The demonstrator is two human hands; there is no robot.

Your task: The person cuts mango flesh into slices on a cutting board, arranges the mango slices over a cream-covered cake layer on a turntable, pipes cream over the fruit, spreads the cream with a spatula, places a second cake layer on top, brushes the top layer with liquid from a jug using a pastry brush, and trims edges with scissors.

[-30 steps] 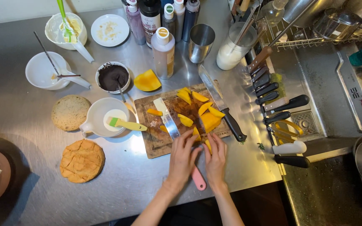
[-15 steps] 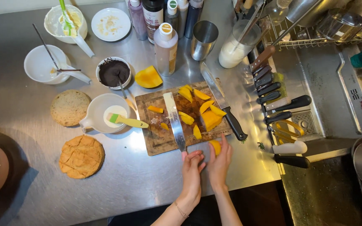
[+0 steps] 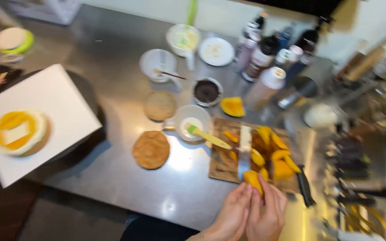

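My left hand [image 3: 232, 215] and my right hand [image 3: 270, 213] are pressed together at the counter's front edge. Their fingertips pinch one orange mango slice [image 3: 252, 180], held just in front of the wooden cutting board [image 3: 222, 166]. Several more mango slices [image 3: 277, 156] lie on the board. A long flat metal blade [image 3: 245, 149] rests across the board, and a black-handled knife [image 3: 304, 188] lies at its right end. The picture is blurred.
A white square board [image 3: 63, 107] at the left carries a round cake topped with yellow fruit [image 3: 18, 132]. Two brown round cakes [image 3: 151, 149] [image 3: 160, 105], a white bowl with a green spatula [image 3: 194, 121], a dark sauce bowl [image 3: 207, 90], a mango half [image 3: 233, 106] and bottles [image 3: 264, 56] stand behind.
My hands picked a mango slice off the board and drew it to the front edge. The view swung left, bringing the white board with the cake into sight.
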